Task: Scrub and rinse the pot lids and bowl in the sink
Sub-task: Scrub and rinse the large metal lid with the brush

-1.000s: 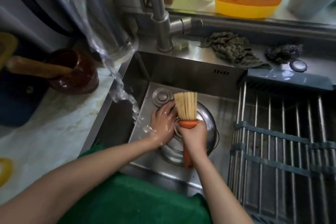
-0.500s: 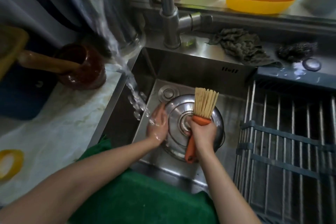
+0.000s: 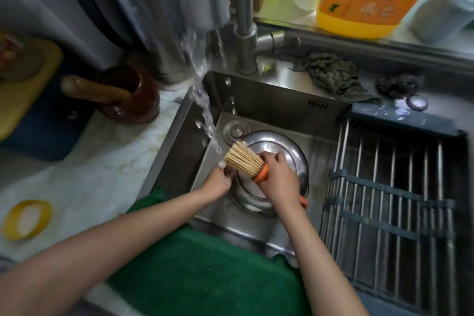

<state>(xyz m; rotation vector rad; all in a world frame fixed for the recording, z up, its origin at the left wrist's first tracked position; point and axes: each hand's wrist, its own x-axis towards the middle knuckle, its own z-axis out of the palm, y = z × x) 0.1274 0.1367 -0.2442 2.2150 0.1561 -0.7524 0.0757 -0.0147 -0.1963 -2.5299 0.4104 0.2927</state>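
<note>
Straw bristles of the orange-handled brush [image 3: 243,161], gripped by the right hand [image 3: 279,179], had swung into the running water [image 3: 202,105], suggesting rinsing, above the round steel pot lid [image 3: 287,146] in the sink [image 3: 269,100]; the left hand [image 3: 218,183] showed no clear grip.

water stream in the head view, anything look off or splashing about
The water stream slants in over the sink corner, shedding loose drops, and lands on the left hand and brush bristles, not the lid.
</note>
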